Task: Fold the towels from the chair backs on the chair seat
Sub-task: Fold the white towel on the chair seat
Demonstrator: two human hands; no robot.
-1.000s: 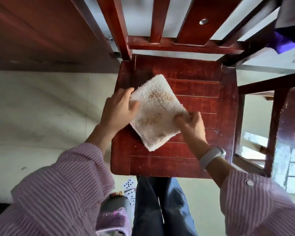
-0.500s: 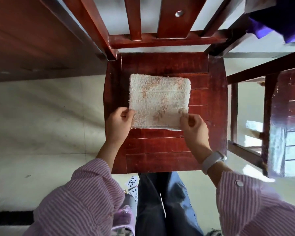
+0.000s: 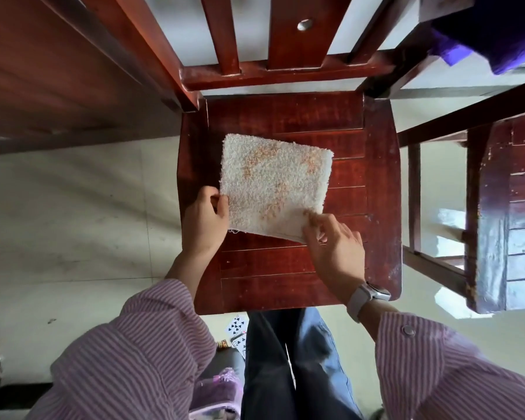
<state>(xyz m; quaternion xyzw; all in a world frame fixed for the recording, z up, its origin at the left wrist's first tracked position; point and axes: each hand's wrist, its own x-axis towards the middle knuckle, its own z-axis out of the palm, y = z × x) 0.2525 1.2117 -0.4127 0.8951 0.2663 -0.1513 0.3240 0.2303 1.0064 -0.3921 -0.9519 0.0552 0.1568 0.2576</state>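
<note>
Towel [image 3: 275,184]: white terry, orange flecks, folded to a square, lying slightly skewed on the seat [image 3: 288,283] centre. Left hand [image 3: 205,221] pinches its near-left edge; right hand [image 3: 334,241] pinches its near-right corner. 2 hands, both closed on cloth.

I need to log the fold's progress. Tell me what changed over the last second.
The towel was turned from a diamond to nearly square with the chair seat, then tilted slightly. The left hand slid from its upper left edge to its near left corner; the right hand kept its grip on the near right corner. The towel stays folded.
</note>
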